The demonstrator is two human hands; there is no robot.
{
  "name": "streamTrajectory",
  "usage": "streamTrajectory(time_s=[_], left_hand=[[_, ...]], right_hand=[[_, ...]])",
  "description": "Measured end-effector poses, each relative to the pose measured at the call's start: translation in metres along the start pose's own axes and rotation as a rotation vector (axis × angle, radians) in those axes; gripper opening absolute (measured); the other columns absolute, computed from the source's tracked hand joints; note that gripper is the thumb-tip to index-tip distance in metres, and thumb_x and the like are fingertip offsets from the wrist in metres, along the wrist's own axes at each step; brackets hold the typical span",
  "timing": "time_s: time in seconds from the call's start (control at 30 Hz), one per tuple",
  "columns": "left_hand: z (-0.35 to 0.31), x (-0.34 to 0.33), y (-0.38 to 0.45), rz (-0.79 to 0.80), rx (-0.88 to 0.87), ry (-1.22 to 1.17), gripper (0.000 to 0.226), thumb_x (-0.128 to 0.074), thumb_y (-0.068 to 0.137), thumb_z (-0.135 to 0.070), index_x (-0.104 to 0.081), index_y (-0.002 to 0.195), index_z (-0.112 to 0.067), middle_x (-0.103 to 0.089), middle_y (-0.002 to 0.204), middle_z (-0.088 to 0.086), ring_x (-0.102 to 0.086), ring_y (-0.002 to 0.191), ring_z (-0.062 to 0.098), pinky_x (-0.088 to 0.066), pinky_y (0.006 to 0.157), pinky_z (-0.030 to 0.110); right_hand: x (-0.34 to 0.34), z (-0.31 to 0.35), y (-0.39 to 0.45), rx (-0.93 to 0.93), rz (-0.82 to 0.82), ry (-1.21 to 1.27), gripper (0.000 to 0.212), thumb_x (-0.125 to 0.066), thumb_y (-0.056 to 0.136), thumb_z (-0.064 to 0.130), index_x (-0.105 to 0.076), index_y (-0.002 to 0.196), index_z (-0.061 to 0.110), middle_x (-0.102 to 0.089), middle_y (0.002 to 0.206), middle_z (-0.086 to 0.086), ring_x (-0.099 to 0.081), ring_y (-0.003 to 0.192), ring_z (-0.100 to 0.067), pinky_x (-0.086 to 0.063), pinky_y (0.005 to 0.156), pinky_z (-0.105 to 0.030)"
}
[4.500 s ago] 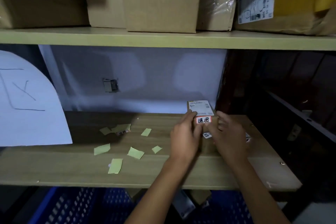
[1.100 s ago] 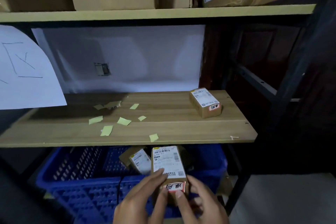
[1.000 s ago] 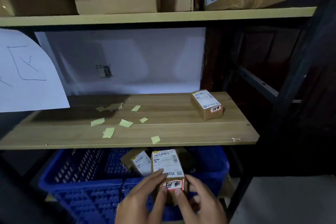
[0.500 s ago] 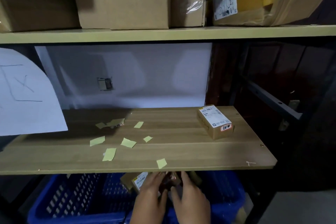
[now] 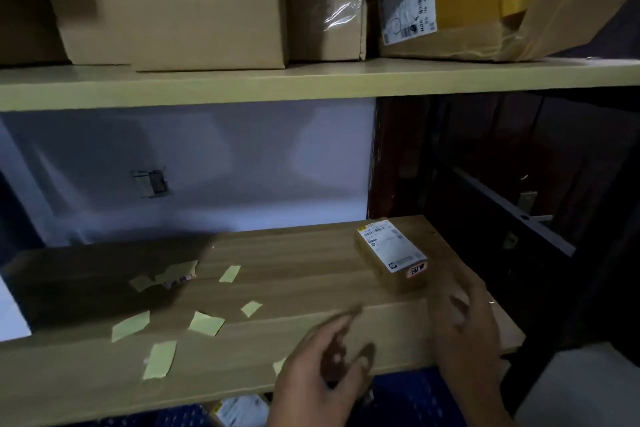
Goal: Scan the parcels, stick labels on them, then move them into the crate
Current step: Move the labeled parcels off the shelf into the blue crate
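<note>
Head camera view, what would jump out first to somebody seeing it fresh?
Two blurred, empty hands, left hand and right hand, hover over the front of the wooden shelf. One small labelled parcel sits at its right end. Yellow paper scraps litter the left half.

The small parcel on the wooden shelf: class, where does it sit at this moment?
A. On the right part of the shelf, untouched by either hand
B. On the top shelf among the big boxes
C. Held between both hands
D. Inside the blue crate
A: the small parcel lies on the right part of the wooden shelf, with the right hand and left hand both empty and short of it.
</note>
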State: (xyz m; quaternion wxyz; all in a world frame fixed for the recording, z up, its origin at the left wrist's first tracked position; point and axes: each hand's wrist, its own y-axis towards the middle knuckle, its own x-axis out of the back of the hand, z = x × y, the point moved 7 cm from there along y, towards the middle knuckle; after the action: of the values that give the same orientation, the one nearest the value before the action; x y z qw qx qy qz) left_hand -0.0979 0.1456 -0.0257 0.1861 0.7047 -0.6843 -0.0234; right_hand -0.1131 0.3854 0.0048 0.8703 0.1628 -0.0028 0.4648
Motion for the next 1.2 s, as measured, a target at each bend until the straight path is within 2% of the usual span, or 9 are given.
streamTrajectory(time_s=[0.13,0.27,0.47,0.57,0.7,0.9,1.03,1.1,1.2], left_hand=[[-0.001,-0.065,0.073,0.101,-0.069,0.104,0.067,-0.081,0.080,-0.037,-0.058,0.143,-0.041,-0.061,0.142,-0.022,-0.058,0.130,-0.005,-0.049,0.111,0.026],[0.009,-0.103,0.115,0.128,-0.076,0.172,0.074,-0.079,0.086,-0.029,-0.049,0.154,-0.027,-0.049,0.157,-0.013,-0.050,0.138,0.000,-0.041,0.112,0.013],[0.013,-0.096,0.119,-0.012,-0.087,0.171,0.042,-0.070,0.096,-0.035,-0.064,0.137,-0.031,-0.072,0.125,-0.014,-0.065,0.086,0.003,-0.050,0.079,0.013],[0.003,-0.081,0.099,-0.038,-0.096,0.200,0.041,-0.072,0.095,-0.031,-0.066,0.135,-0.033,-0.072,0.119,-0.018,-0.060,0.078,-0.010,-0.045,0.073,0.005],[-0.019,-0.053,0.061,-0.086,-0.128,0.247,0.042,-0.074,0.094,-0.034,-0.065,0.135,-0.038,-0.071,0.125,-0.023,-0.062,0.095,-0.014,-0.043,0.081,0.001],[-0.042,-0.010,-0.023,-0.216,-0.172,0.243,0.043,-0.072,0.094,-0.042,-0.061,0.136,-0.043,-0.063,0.139,-0.025,-0.057,0.131,-0.005,-0.051,0.106,0.027],[-0.048,0.010,-0.095,-0.321,-0.170,0.282,0.044,-0.072,0.090,-0.050,-0.061,0.133,-0.053,-0.061,0.142,-0.026,-0.056,0.133,-0.006,-0.050,0.101,0.014],[-0.048,0.019,-0.131,-0.377,-0.155,0.341,0.048,-0.075,0.084,-0.050,-0.063,0.130,-0.057,-0.061,0.141,-0.030,-0.053,0.131,-0.013,-0.043,0.095,0.001],[-0.041,0.019,-0.175,-0.398,-0.142,0.404,0.049,-0.068,0.080,-0.062,-0.062,0.128,-0.060,-0.061,0.137,-0.034,-0.055,0.129,-0.013,-0.050,0.098,0.011]], right_hand=[[-0.016,-0.003,0.045,-0.003,0.120,-0.090,0.065,-0.063,0.085,0.050,-0.044,0.146,0.038,-0.057,0.143,0.017,-0.055,0.130,-0.008,-0.043,0.113,-0.043],[-0.034,-0.017,0.062,0.049,0.221,-0.173,0.036,-0.066,0.097,0.018,-0.062,0.120,0.046,-0.065,0.110,0.045,-0.060,0.108,0.018,-0.049,0.099,-0.019],[-0.032,-0.012,0.053,0.041,0.241,-0.103,0.037,-0.073,0.091,0.014,-0.065,0.110,0.045,-0.071,0.101,0.040,-0.067,0.097,0.014,-0.050,0.080,-0.004],[-0.030,-0.005,0.036,0.031,0.243,-0.043,0.032,-0.075,0.090,0.016,-0.071,0.111,0.040,-0.076,0.101,0.031,-0.070,0.095,0.010,-0.053,0.083,-0.011],[-0.026,0.009,0.003,0.006,0.243,0.074,0.034,-0.075,0.088,0.009,-0.074,0.109,0.035,-0.079,0.097,0.023,-0.073,0.089,0.008,-0.050,0.074,-0.003],[-0.008,0.032,-0.070,0.029,0.251,0.045,0.039,-0.081,0.083,0.028,-0.070,0.108,0.055,-0.077,0.095,0.028,-0.073,0.088,0.007,-0.057,0.084,-0.026],[0.014,0.042,-0.128,0.138,0.240,0.051,0.051,-0.090,0.073,0.026,-0.067,0.100,0.063,-0.071,0.094,0.036,-0.070,0.079,0.010,-0.051,0.070,-0.007],[0.017,0.036,-0.156,0.211,0.261,0.031,0.052,-0.092,0.068,0.025,-0.071,0.102,0.059,-0.075,0.097,0.025,-0.072,0.081,0.000,-0.056,0.067,-0.015],[0.033,0.042,-0.190,0.171,0.219,-0.010,0.043,-0.078,0.063,0.052,-0.069,0.103,0.065,-0.074,0.095,0.021,-0.068,0.072,-0.005,-0.060,0.064,-0.030]])
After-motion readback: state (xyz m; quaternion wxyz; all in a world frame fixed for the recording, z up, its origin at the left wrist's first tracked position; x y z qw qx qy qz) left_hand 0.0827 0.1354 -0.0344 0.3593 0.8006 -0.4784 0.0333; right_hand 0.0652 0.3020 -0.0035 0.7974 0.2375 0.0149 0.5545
